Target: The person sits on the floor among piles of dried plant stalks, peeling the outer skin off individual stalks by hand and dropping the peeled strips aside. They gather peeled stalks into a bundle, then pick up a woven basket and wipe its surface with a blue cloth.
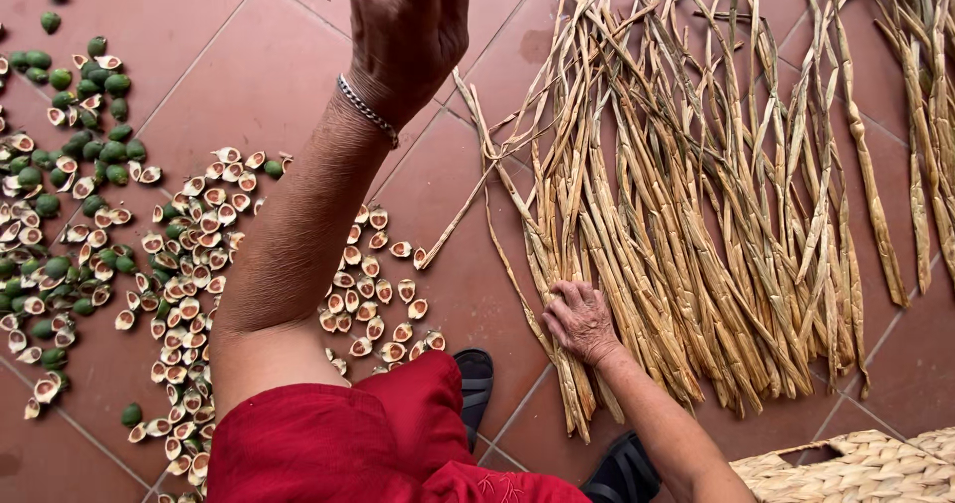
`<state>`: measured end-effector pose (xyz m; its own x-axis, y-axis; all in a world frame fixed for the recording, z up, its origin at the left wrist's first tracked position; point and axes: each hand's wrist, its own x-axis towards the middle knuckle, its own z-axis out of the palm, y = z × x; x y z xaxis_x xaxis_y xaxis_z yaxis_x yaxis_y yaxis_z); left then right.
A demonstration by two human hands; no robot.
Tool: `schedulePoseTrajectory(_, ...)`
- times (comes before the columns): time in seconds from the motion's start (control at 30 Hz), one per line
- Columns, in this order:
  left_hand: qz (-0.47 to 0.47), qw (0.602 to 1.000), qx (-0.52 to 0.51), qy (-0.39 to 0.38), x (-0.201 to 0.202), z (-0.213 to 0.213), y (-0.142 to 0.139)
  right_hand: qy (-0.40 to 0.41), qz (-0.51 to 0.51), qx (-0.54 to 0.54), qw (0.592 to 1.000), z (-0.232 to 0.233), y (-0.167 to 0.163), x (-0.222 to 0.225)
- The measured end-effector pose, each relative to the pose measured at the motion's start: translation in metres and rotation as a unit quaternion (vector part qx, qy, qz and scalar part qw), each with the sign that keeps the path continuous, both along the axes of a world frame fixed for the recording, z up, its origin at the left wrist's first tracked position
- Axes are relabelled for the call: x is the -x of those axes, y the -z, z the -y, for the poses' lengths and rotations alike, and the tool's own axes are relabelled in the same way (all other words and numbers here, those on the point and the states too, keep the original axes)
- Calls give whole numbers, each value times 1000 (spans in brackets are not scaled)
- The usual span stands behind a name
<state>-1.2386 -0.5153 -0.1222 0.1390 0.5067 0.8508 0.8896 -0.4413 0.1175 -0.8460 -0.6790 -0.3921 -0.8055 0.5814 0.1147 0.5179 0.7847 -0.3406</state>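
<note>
Seen from above, our left hand (410, 27) is raised high over the red tiled floor (249, 75), its back toward the camera and a silver bracelet (366, 111) at the wrist; its fingers curl away from view, so we cannot tell whether it is closed on anything. Our right hand (580, 321) lies low, palm down and fingers spread, resting on the near ends of the dried reed strips (686, 195), which are laid side by side in a broad fan across the tiles. A second, thinner group of strips (920, 115) lies apart at the far right. To the left, halved nut husks (199, 234) and whole green nuts (95, 145) are scattered over the floor. A red sleeve (348, 443) covers our upper arm, dark sandals (476, 384) show beneath it, and a woven mat (865, 468) fills the lower right corner.
</note>
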Motion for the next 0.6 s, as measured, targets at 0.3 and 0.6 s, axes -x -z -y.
schedulePoseTrajectory(0.3, -265, 932, 229, -95, 78, 35, 141, 21, 3, 28, 999, 4, -8, 2)
schedulePoseTrajectory(0.6, -254, 821, 433, -272, 136, 8, 182, 60, -18, 16, 998, 7, 5, 5)
